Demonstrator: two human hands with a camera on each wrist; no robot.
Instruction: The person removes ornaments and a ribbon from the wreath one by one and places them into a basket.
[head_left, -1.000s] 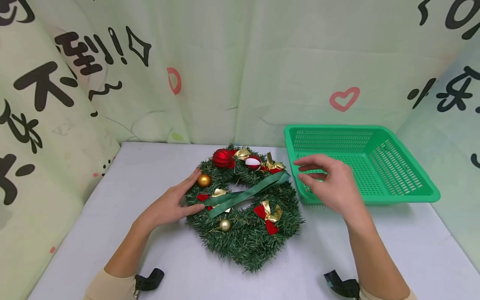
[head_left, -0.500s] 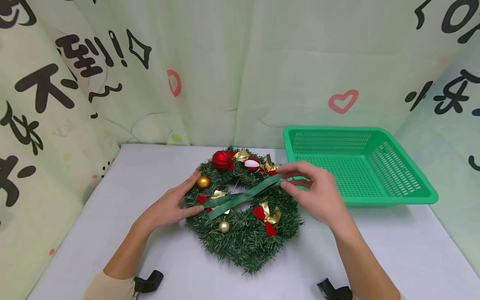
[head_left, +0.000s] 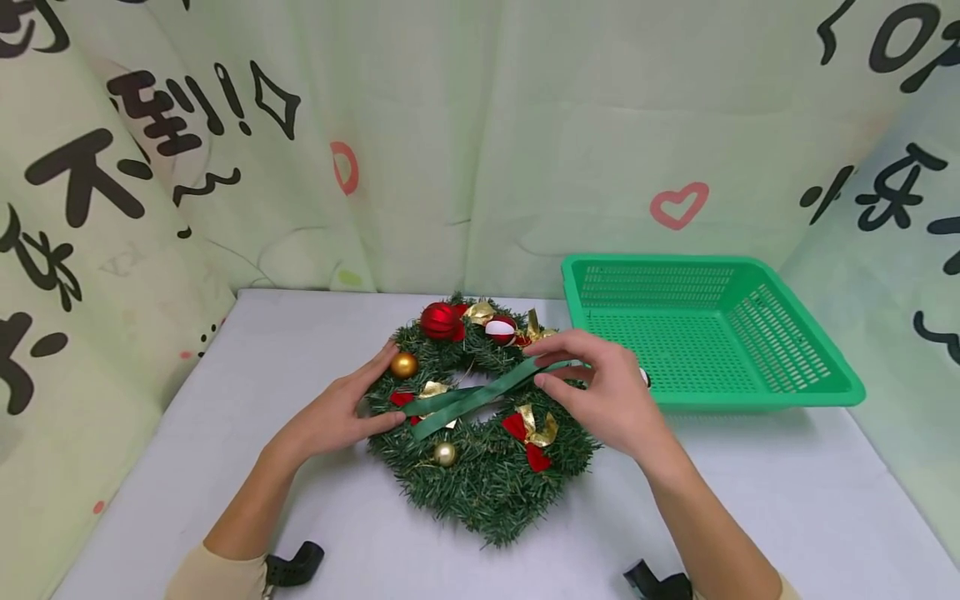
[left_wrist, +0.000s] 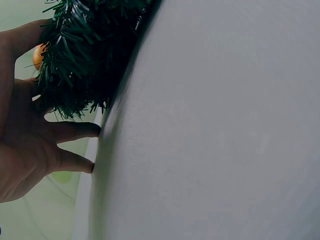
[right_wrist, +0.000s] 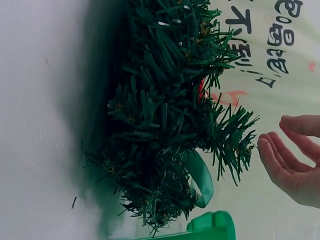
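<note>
A green wreath (head_left: pixel 487 492) lies on the white table, carrying red-and-gold bows and several baubles. Across its middle runs a dark green ribbon (head_left: pixel 480 400). My left hand (head_left: pixel 337 412) rests against the wreath's left side, its thumb on top; in the left wrist view two straight fingertips (left_wrist: pixel 90 131) reach the table beside it. Over the ribbon's right part is my right hand (head_left: pixel 607 392), thumb and fingers apart. In the right wrist view, a gap separates those fingertips (right_wrist: pixel 265 147) from the ribbon loop (right_wrist: pixel 201 177), and nothing shows between them.
A green plastic basket (head_left: pixel 817 400) stands at the back right, just beyond the right hand. A printed curtain (head_left: pixel 420 225) hangs behind the table (head_left: pixel 315 517) and along both sides.
My right hand has moved left from beside the basket to above the ribbon's right part. The left hand and the wreath look unmoved, while the head view has shifted slightly.
</note>
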